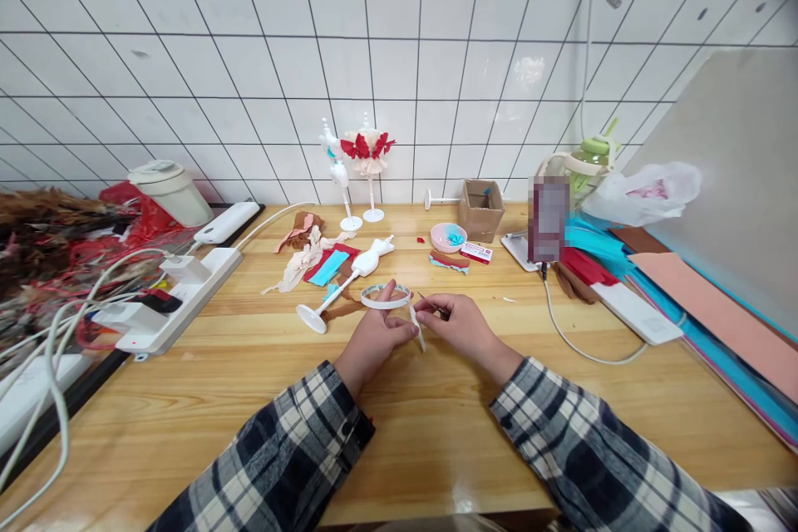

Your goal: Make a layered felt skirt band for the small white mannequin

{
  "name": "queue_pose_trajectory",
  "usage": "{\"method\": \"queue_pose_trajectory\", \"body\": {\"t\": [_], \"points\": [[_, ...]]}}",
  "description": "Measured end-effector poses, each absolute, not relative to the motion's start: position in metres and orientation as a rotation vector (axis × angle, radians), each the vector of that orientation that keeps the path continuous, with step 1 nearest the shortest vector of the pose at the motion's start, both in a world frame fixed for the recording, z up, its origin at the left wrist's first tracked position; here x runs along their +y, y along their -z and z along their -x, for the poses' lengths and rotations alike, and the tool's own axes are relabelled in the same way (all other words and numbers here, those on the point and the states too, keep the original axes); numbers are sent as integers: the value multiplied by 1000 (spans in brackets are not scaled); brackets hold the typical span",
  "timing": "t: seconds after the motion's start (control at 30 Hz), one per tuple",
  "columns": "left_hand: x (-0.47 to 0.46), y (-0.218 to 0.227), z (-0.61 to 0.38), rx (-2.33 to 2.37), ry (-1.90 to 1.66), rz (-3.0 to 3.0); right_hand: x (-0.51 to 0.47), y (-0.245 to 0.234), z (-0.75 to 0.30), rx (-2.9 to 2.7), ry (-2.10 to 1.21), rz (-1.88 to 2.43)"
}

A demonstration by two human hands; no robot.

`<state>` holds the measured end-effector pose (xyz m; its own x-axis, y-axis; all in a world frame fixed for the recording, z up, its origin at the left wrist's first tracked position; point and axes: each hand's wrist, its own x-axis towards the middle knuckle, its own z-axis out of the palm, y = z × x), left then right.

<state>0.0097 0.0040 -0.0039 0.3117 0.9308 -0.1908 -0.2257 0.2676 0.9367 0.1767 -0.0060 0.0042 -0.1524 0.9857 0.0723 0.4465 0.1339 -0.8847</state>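
A roll of white tape (377, 304) sits around the upraised finger of my left hand (372, 342). A loose white strip (419, 334) hangs down from the roll between both hands. My left thumb and finger close on the strip near its middle. From the other side, the fingertips of my right hand (460, 326) pinch at the same strip. A thin dark tool (442, 313) is tucked in the right hand; its kind is mostly hidden. Just beyond my left hand, a small white dress-form stand (372, 258) lies on its side.
Two dress forms stand by the wall, one with a red bow (367, 146). Crepe paper scraps (329, 268), a pink dish (447, 238) and a cardboard box (481, 212) lie beyond. A power strip (187, 299) is left; a phone (549, 220) and paper sheets (723, 299) are right.
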Motion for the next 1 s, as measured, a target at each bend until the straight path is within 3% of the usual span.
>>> {"method": "queue_pose_trajectory", "body": {"t": [0.3,0.53,1.0], "points": [[8,-6,-5,1034,-901,-1028,-4,-4,-183,-1887,-1000,1398],[6,-5,-10,940,-900,-913,-5,-4,-180,-1727,-1205,1331],[4,-4,-9,809,-951,-825,-4,-3,-181,-1765,-1104,1277]]}}
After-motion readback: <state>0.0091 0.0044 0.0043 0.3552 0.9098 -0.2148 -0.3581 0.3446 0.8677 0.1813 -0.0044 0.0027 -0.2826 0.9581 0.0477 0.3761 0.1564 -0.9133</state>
